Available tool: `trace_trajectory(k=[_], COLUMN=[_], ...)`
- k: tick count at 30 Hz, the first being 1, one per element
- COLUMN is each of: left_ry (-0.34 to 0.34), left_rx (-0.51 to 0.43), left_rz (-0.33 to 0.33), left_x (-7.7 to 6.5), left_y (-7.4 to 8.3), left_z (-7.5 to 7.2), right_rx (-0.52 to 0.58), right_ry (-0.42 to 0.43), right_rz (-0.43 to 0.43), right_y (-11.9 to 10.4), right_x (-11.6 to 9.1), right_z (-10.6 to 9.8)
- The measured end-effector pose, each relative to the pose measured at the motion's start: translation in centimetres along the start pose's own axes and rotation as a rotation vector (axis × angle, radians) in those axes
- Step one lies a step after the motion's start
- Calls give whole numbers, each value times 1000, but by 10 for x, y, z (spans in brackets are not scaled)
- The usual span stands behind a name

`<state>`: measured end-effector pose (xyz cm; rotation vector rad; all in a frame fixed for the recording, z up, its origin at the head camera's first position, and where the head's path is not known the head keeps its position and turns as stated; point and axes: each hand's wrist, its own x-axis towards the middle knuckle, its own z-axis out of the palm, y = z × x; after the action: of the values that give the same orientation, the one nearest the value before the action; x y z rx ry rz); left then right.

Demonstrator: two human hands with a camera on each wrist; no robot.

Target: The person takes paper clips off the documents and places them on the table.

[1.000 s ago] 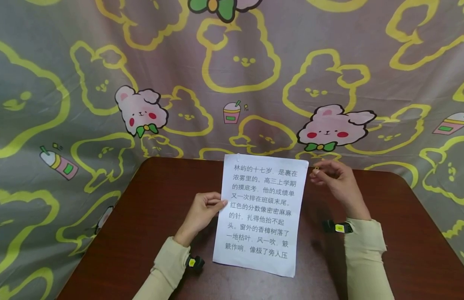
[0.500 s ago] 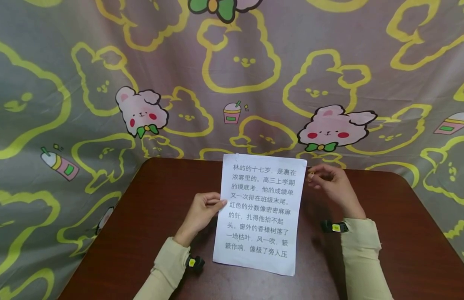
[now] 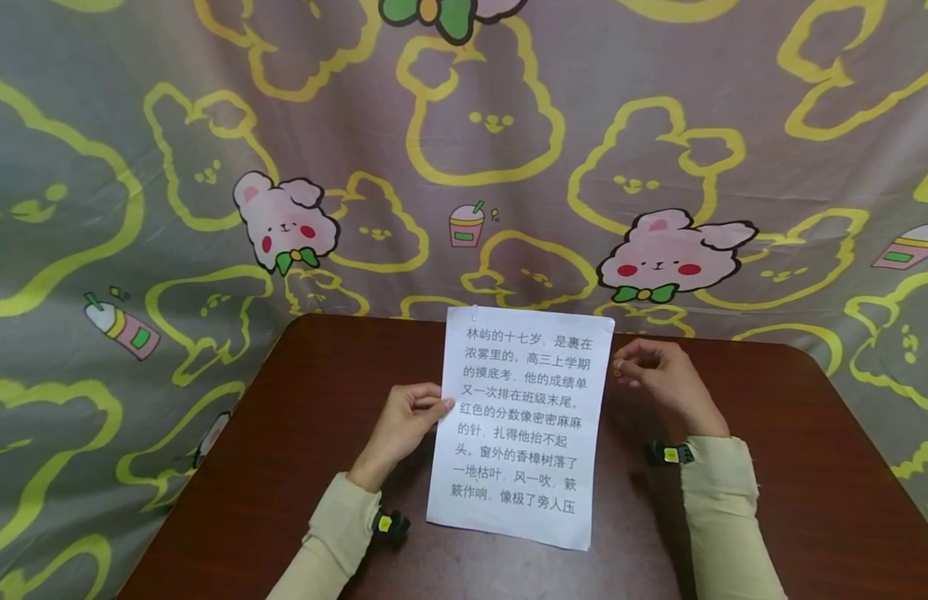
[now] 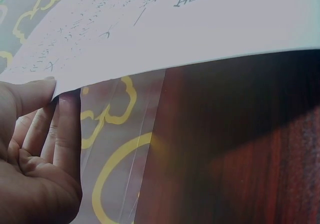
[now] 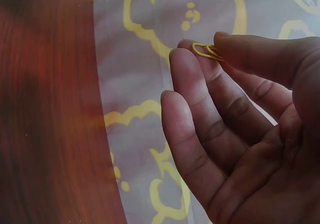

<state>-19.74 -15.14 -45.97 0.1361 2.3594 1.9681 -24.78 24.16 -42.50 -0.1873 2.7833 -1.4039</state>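
Observation:
My left hand (image 3: 399, 429) pinches the left edge of a white sheet of paper (image 3: 519, 433) printed with large Chinese characters. The paper is held up, tilted, above the table. A small pale clip (image 3: 475, 314) sits at its top left corner. In the left wrist view, the thumb lies on top of the paper (image 4: 240, 29) and the fingers are beneath it. To the right of the paper, my right hand (image 3: 669, 379) pinches a yellow paper clip (image 5: 206, 51) between thumb and index finger. The clip is close to the paper's upper right edge; the head view does not settle whether they touch.
A dark red-brown wooden table (image 3: 283, 500) lies under both hands. Behind it hangs a grey curtain (image 3: 509, 150) with yellow outlines and cartoon rabbits. Each wrist carries a black strapped camera, the left one (image 3: 391, 525) and the right one (image 3: 668, 452).
My right hand has moved left toward the paper and slightly down, bringing the yellow paper clip with it. The left hand and the paper have hardly moved.

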Motion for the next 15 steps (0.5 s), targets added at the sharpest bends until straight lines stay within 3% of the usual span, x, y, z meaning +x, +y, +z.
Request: trace_trajectory(k=[15], left_ry=[-2], left_rx=[-2], left_rz=[1], left_x=[1], left_y=[-2], left_z=[0], right_rx=[67], right_ry=[-85], right_rz=[55], right_y=[13], right_x=[6], right_z=[7])
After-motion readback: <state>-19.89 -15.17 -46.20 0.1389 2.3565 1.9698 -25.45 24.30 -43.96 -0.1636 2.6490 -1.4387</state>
